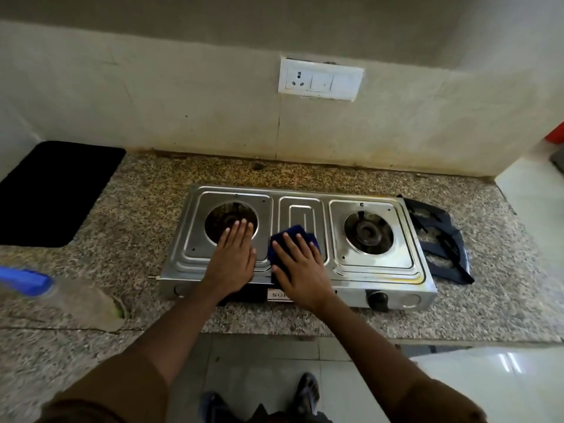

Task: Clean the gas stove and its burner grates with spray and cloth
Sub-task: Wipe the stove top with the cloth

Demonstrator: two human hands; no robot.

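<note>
A steel two-burner gas stove [375, 267] sits on the granite counter with both grates off. My left hand [233, 257] lies flat, fingers spread, on the stove's left panel, its fingertips at the edge of the left burner opening [219, 215]. My right hand [297, 270] presses a dark blue cloth [294, 233] onto the stove's middle panel. The right burner [367, 232] is uncovered. The black burner grates [439, 242] lie stacked on the counter just right of the stove. A spray bottle [39, 285] with a blue head lies on its side at the far left.
The granite counter [137, 209] ends at its front edge near my arms. A black mat [52, 190] lies at the back left. A wall socket and switch plate [320, 79] is above the stove. The stove's right knob [377, 297] faces me. Tiled floor and my feet show below.
</note>
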